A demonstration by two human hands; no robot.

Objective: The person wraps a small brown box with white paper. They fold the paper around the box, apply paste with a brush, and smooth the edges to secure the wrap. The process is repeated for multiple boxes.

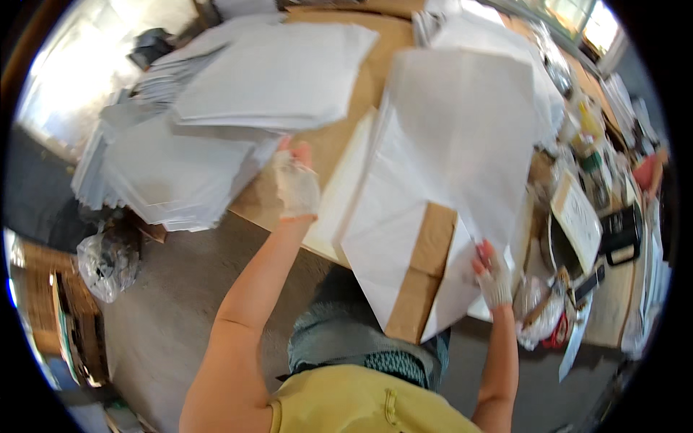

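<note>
A large white paper sack lies lengthwise on the table before me, its near end folded into a point with a brown paper strip across it. That end overhangs the table's front edge. My right hand, in a white glove with bare fingertips, is closed at the sack's right edge; the fingers partly hide the grip. My left hand, gloved the same way, has its fingers apart at the near corner of a stack of white paper sacks. It holds nothing that I can make out.
More white sheets lie fanned at the table's left edge. On the right are a dark box, a white container, red-handled scissors and plastic bags. A clear plastic bag hangs at the left. Another person's arm shows far right.
</note>
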